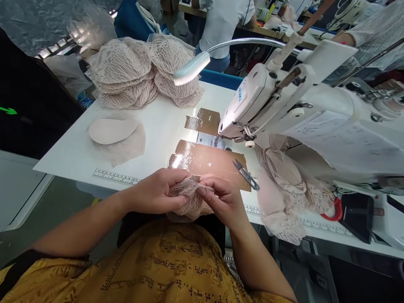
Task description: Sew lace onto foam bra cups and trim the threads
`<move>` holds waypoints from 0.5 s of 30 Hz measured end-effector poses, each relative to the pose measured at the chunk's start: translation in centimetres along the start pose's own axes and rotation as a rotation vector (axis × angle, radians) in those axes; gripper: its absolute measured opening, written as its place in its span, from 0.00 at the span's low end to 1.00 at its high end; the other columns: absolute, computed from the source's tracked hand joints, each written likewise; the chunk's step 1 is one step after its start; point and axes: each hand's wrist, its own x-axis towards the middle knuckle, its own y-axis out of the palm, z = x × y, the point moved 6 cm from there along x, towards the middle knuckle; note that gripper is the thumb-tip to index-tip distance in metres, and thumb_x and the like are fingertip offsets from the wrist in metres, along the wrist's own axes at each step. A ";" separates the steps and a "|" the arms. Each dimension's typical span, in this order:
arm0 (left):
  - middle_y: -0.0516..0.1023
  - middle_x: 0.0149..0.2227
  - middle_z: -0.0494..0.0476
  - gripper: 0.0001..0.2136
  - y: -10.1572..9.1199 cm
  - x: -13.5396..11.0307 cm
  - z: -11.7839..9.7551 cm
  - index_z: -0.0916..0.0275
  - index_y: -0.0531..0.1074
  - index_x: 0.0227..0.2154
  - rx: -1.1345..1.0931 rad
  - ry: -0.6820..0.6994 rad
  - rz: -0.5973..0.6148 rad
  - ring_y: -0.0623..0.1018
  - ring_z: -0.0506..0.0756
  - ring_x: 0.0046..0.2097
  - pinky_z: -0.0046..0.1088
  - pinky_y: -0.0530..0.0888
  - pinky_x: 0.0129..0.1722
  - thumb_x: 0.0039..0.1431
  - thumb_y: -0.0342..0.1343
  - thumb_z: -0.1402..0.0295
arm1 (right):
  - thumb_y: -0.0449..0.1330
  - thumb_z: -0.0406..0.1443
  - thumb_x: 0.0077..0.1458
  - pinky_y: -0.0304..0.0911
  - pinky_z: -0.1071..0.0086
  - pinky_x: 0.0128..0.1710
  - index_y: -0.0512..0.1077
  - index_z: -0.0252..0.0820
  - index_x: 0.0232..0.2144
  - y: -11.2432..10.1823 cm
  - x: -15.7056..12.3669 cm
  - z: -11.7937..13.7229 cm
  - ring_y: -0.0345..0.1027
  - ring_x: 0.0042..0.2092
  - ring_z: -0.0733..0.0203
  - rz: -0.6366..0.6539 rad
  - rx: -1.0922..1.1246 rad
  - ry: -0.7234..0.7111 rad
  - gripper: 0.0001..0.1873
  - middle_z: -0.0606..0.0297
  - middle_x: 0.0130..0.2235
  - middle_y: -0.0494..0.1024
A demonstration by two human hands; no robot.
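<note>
Left hand (160, 189) and right hand (225, 198) both pinch the bunched beige lace (193, 199); it lies on the near side of the sewing machine (248, 97), right hand nearer the machine; long axis indeterminate.

White table (160, 122), bearing stacked lace pieces (123, 67) at far left, sheer fabric (129, 149) at left, brown tape (214, 160) centrally, a sewing machine (244, 101) and beige lace-trimmed fabric (280, 198) at right; ruler scale (116, 176) along the near edge.

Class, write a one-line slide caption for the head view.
Left hand and right hand hold beige lace at the front edge of a white table, near snips and a sewing machine.
</note>
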 end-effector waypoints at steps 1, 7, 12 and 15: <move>0.61 0.24 0.46 0.02 0.0 0.0 0.0 0.63 0.65 0.28 -0.019 0.001 0.018 0.62 0.47 0.26 0.22 0.60 0.25 0.52 0.54 0.74 | 0.60 0.36 0.59 0.65 0.66 0.39 0.76 0.44 0.30 -0.1 0.1 0.0 0.72 0.38 0.59 -0.016 -0.002 -0.013 0.07 0.64 0.35 0.79; 0.75 0.37 0.55 0.14 -0.7 0.1 0.0 0.64 0.72 0.45 -0.059 0.026 0.017 0.73 0.54 0.37 0.26 0.70 0.35 0.55 0.55 0.71 | 0.63 0.36 0.55 0.61 0.70 0.30 0.72 0.42 0.23 -0.5 0.4 -0.1 0.67 0.29 0.64 -0.146 -0.047 0.051 0.10 0.68 0.26 0.75; 0.76 0.35 0.55 0.13 -0.7 0.7 0.8 0.65 0.74 0.42 -0.072 -0.050 -0.048 0.73 0.54 0.35 0.26 0.70 0.33 0.58 0.58 0.62 | 0.64 0.36 0.53 0.62 0.70 0.29 0.71 0.42 0.21 -0.3 0.6 -0.3 0.69 0.29 0.64 -0.171 -0.071 0.081 0.10 0.66 0.27 0.77; 0.74 0.30 0.54 0.12 -0.7 1.2 1.1 0.66 0.75 0.38 -0.087 -0.075 -0.072 0.72 0.52 0.32 0.25 0.68 0.30 0.61 0.54 0.61 | 0.64 0.37 0.52 0.62 0.70 0.29 0.71 0.42 0.21 -0.3 0.6 -0.7 0.69 0.28 0.64 -0.172 -0.081 0.101 0.11 0.66 0.26 0.77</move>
